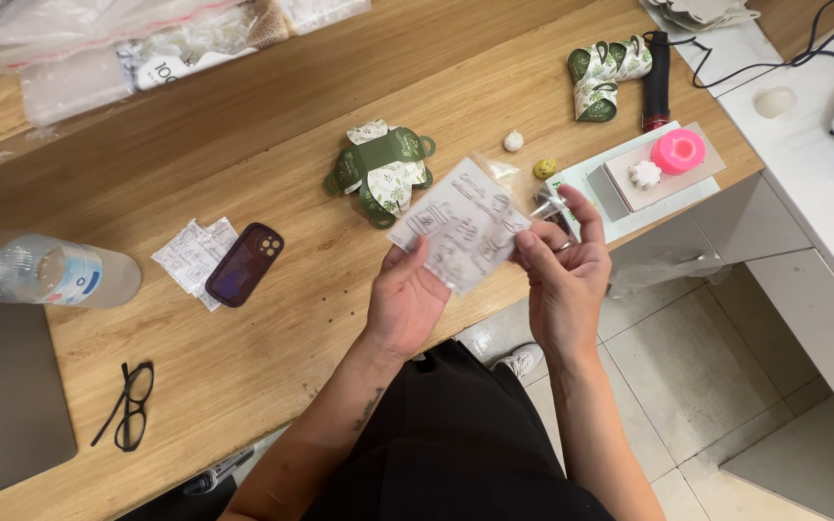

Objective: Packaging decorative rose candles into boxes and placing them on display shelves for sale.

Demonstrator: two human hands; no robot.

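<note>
Bare forearms, black clothing, white shoe [523, 361]

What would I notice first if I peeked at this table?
Probably the two hands in the middle: the left hand and right hand hold up a small printed white packet between them. Then the bright pink round thing on the grey block at the right, and the green leafy paper box behind the packet.
</note>
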